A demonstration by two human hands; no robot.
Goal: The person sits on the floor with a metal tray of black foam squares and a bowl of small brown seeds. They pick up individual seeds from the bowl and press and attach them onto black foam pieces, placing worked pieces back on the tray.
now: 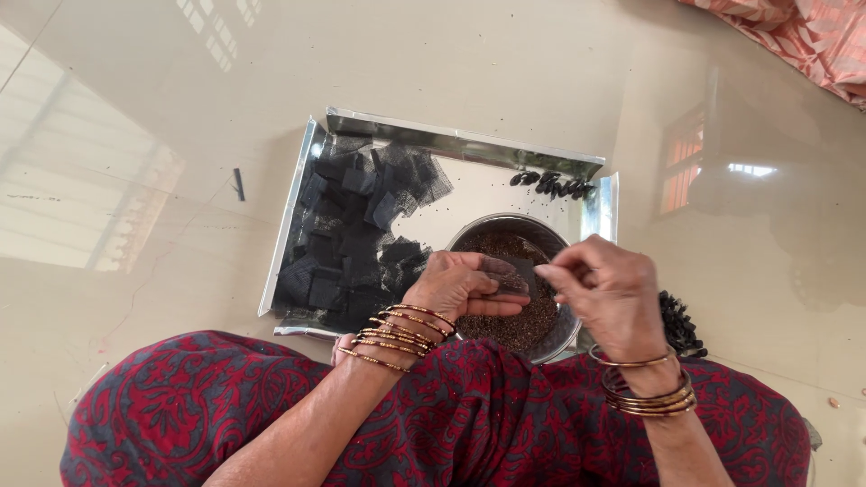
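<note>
While pinched between both hands, small square of black net point(510, 275) held just above steel bowl point(550, 236). Left hand point(460, 287) closed on net's near edge, fingers curled under it, thumb on top. Right hand point(606, 290) closed on net's far corner, fingertips point(552, 271) drawn together in a narrow pinch. Both hands close together, almost touching over bowl's near side.

Bowl round and shiny, filled with small dark brown seeds point(510, 329); partly hidden by both hands. Standing on right half of shallow rectangular steel tray point(465, 142), near its front edge. Heaped on tray's left half, pile of black net squares point(352, 234), overlapping loosely, some flat, some crumpled. Along tray's back right rim, short row of small black bundles point(552, 185). Just beyond right wrist, off the tray, another cluster of black bundles point(678, 323) on glossy pale floor point(135, 180).

Gold and brown bangles point(397, 334) stacked on left wrist; more gold bangles point(648, 392) on right wrist. Red and grey patterned cloth point(469, 415) across lap below. Small dark stick point(239, 184) lying on floor left of tray. Pink patterned fabric point(803, 36) at top right corner.
</note>
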